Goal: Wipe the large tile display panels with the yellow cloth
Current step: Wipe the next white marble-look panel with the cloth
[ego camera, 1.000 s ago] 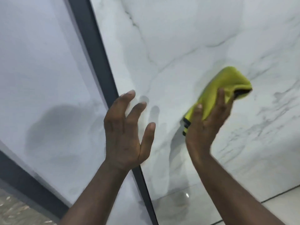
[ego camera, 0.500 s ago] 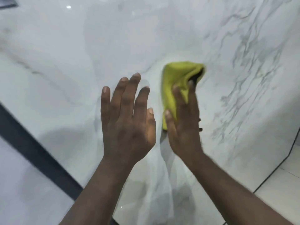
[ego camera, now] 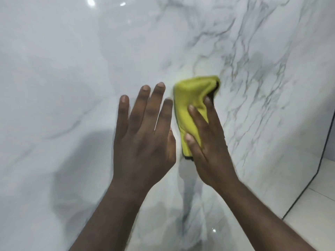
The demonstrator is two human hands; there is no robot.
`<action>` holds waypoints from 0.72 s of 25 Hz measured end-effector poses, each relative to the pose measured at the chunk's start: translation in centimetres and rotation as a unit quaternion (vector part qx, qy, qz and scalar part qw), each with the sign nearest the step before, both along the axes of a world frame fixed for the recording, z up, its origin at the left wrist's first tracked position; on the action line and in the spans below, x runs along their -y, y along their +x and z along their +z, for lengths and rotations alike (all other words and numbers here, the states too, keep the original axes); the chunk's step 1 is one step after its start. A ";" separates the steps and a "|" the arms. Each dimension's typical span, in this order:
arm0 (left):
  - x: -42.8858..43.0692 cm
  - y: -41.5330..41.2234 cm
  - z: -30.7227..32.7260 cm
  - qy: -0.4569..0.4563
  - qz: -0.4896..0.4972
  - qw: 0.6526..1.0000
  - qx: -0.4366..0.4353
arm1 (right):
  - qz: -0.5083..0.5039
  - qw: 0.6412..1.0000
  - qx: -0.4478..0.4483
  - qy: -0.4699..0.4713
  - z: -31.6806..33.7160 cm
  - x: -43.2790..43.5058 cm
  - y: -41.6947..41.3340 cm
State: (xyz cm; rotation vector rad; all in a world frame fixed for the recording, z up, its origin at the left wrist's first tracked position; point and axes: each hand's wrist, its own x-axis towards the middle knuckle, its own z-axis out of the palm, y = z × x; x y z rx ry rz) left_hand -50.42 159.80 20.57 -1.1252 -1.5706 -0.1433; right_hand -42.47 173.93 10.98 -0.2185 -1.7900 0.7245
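Since half a second ago, the dark bar at the lower left has slipped out of view and the dark frame edge (ego camera: 325, 142) at the right sits a little further over. My two hands have kept nearly the same places before me.

My right hand (ego camera: 210, 147) holds the yellow cloth (ego camera: 188, 95) against the white marble tile panel (ego camera: 72, 69), near the middle of the view. My thumb and fingers (ego camera: 194, 115) lie over its near face and grip it. Whether the rest of my fingers wrap behind it, I cannot tell.

The cloth is bunched into a long shape. Its long axis runs close to upright, from a black-edged lower end just beside the base of my thumb up to a folded top. The top leans a little to the right and points up and away from me, with a dark edge showing at its upper right corner. Grey veins run through the panel to the right of the cloth.

My left hand (ego camera: 143, 136) is raised just beside the cloth on its left. It holds nothing, its fingers straight and slightly spread, pointing up. I cannot tell whether it touches the panel.

Beyond the dark frame edge, pale floor tile (ego camera: 322, 174) shows at the lower right. Light reflections (ego camera: 90, 1) glint on the panel at the top left.
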 end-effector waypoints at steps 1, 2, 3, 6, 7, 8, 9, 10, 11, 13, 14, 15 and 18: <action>-0.5 -0.3 -0.5 -0.011 0.006 1.000 -0.008 | 0.005 0.998 0.008 -0.064 -1.8 -0.6 0.6; -0.7 -0.5 -0.9 -0.021 0.018 0.999 -0.025 | 0.010 0.987 0.003 -0.163 -2.9 -1.3 1.1; -0.9 -0.7 -1.4 -0.026 0.030 0.998 -0.043 | 0.023 0.970 0.008 -0.240 -3.4 -2.0 1.7; -1.0 -1.1 -2.3 -0.013 0.041 0.997 -0.069 | 0.079 0.976 0.023 -0.204 -4.5 -3.9 3.1; -1.1 -1.2 -2.5 -0.006 0.045 0.996 -0.080 | 0.084 0.984 0.033 -0.155 -4.9 -4.4 3.4; -1.1 -1.2 -2.6 -0.002 0.046 0.995 -0.088 | 0.077 0.988 0.048 -0.122 -5.5 -5.0 3.7; -1.2 -1.2 -2.6 0.000 0.046 0.995 -0.094 | 0.062 0.990 0.060 -0.114 -5.9 -5.6 3.9; -1.2 -1.3 -2.6 0.004 0.044 0.994 -0.097 | 0.052 0.986 0.071 -0.141 -6.2 -5.9 4.2; -1.2 -1.3 -2.6 0.007 0.046 0.994 -0.101 | 0.053 0.979 0.068 -0.183 -6.0 -5.9 4.3; -1.1 -1.4 -2.7 0.010 0.054 0.993 -0.106 | 0.081 0.975 0.064 -0.199 -4.7 -5.6 4.4; -1.1 -1.3 -2.7 0.011 0.057 0.993 -0.106 | 0.091 0.982 0.067 -0.150 -4.4 -5.3 4.3; -1.1 -1.3 -2.7 0.010 0.056 0.993 -0.105 | 0.090 0.989 0.079 -0.090 -4.6 -5.1 4.2; -1.1 -1.2 -2.6 0.003 0.044 0.994 -0.098 | 0.039 0.995 0.062 -0.067 -6.3 -6.2 3.5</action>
